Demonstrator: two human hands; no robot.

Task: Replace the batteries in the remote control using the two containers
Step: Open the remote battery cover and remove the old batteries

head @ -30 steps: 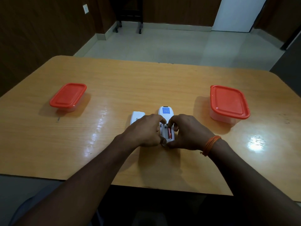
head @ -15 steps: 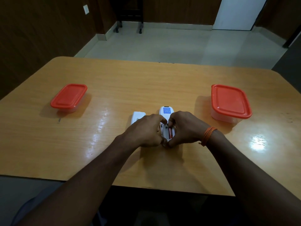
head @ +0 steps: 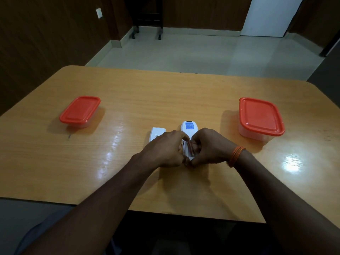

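A white remote control (head: 189, 128) lies face down on the wooden table (head: 165, 92), its battery bay open. A red battery (head: 189, 146) shows in the bay. My left hand (head: 165, 150) grips the remote's left side. My right hand (head: 209, 147) holds its right side, with the fingertips on the battery. The white battery cover (head: 156, 132) lies just left of the remote, partly under my left hand. Two clear containers with red lids stand shut: a small one (head: 80, 111) at the left, a larger one (head: 260, 117) at the right.
The table's near edge (head: 184, 216) runs below my forearms. An orange thread band (head: 236, 156) circles my right wrist. Beyond the table lie a tiled floor, a dark stand's legs (head: 146, 34) and a white door (head: 268, 15).
My right hand's fingers have curled further over the battery bay, covering more of the red battery. The remote and my left hand have stayed put.
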